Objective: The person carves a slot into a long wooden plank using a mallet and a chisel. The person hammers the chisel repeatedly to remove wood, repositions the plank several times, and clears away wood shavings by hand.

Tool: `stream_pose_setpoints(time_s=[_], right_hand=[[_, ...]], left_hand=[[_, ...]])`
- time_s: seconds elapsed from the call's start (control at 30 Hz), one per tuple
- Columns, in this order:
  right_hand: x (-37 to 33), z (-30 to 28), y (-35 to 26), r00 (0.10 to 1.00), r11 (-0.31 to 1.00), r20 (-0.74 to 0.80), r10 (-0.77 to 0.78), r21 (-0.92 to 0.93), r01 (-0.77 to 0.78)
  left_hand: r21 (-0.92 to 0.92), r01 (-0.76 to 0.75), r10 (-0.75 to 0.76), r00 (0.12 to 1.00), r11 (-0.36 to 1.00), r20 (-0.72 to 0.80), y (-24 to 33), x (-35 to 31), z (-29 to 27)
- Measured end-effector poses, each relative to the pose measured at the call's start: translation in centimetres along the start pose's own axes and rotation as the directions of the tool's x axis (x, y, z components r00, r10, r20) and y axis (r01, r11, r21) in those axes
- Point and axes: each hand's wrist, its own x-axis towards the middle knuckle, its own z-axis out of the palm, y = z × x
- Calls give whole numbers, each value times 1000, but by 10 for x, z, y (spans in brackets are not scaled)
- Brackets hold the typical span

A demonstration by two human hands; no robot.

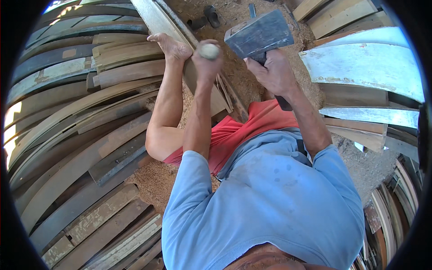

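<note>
My left hand [207, 63], slightly blurred, is closed around what looks like a chisel [209, 51], held upright. Only the round, pale end of its handle shows; the blade is hidden beneath the fist. Under that hand lies a long wooden board [218, 102], and my bare left foot [173, 47] rests against it. Gripped in my right hand [276, 72] is a mallet [261, 33] with a big, worn, dark block head and a dark handle. The mallet head is raised to the right of the chisel, apart from it.
Stacked planks [67, 112] fill the left side, many curved by the lens. Whitish painted boards [364, 63] and more timber stand at right. Wood shavings [159, 184] cover the ground. A pair of dark sandals [210, 17] lies beyond the board.
</note>
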Motion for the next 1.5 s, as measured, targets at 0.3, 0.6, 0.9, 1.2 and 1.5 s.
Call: stream_pose_setpoints(time_s=[0.3,0.6,0.9,1.2,1.5], right_hand=[[-12,-34,-18,991,977,-122,48,211,-21],[-16,-54,-33,961,967,-269,63,255,8],[-17,-62,-38,941,956,-329,81,292,19],[-14,-14,-1,979,994,-190,-75,64,89],[-26,5,23,998,996,65,-12,-82,17]], left_hand=[[-181,234,-169,934,955,316,36,7,-28],[-56,66,-40,924,996,379,23,-4,-19],[-16,26,-18,916,1000,400,36,-10,-13],[54,-21,-7,883,998,470,40,-22,-9],[-33,-74,81,944,997,320,19,-45,-3]])
